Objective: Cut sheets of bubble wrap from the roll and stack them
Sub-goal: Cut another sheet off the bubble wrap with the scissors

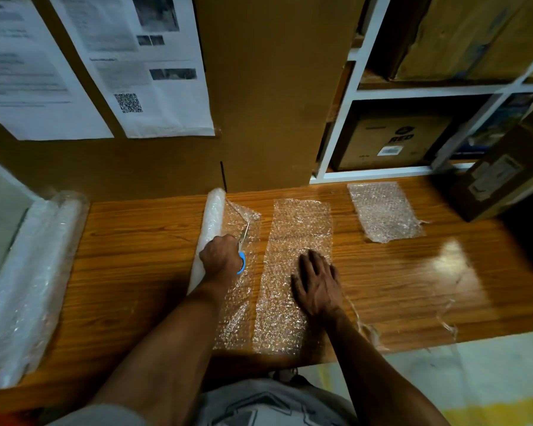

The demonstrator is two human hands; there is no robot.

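Note:
A roll of bubble wrap [211,229] lies on the wooden table [130,250], running away from me, with a short unrolled flap [237,296] to its right. My left hand [219,256] grips blue-handled scissors [242,252] beside the roll, blades pointing away over the flap. A long cut sheet [293,241] lies just right of the flap, and my right hand [317,284] rests flat on it with fingers straight. A smaller pile of cut sheets [383,212] sits farther right, near the back.
Larger bubble wrap rolls [34,278] lie along the table's left end. A cardboard wall with taped papers [142,63] stands behind. White shelving [379,93] holds boxes at back right, and a cardboard box [502,173] sits on the table's far right corner.

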